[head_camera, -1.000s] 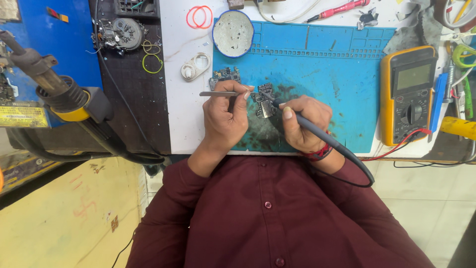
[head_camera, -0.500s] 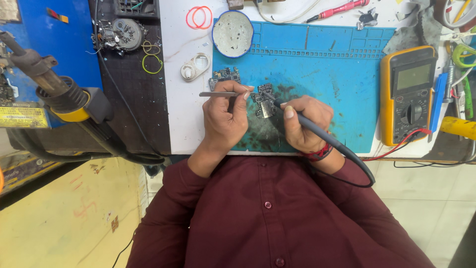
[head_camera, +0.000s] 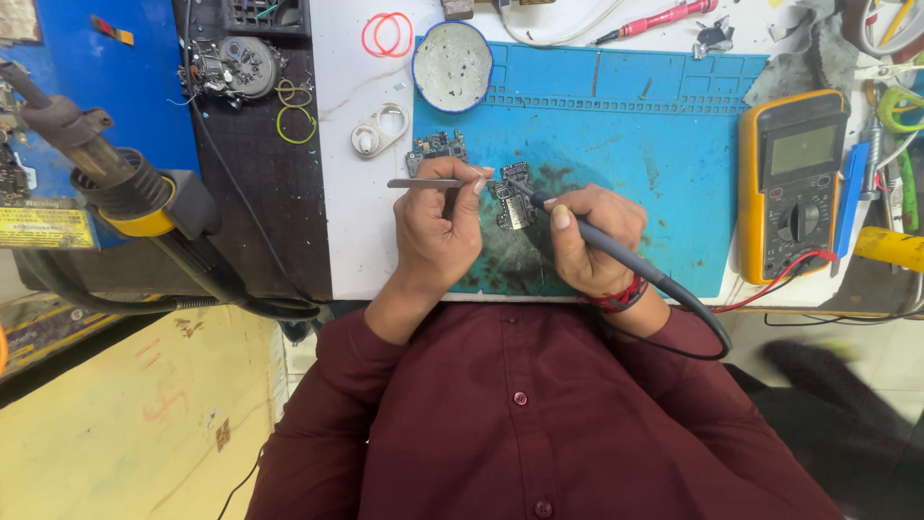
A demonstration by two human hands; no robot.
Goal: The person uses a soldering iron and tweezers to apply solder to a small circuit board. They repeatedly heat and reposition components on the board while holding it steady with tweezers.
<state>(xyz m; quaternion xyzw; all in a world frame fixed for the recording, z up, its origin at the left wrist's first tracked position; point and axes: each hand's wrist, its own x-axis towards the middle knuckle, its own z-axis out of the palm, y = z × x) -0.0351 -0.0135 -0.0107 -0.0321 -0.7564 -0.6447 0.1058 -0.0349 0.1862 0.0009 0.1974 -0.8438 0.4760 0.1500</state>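
While left hand (head_camera: 438,231) grips tweezers (head_camera: 423,183), right hand (head_camera: 589,241) grips soldering iron (head_camera: 616,248), two circuit boards (head_camera: 515,197).

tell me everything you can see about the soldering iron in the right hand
The soldering iron is a slim grey-handled tool held like a pen in the right hand. Its dark tip points up-left, onto a small circuit board lying on the blue mat. The handle slants down-right past the wrist, where a black cable leaves it and loops back under the forearm. The tip's exact contact point is too small to make out.
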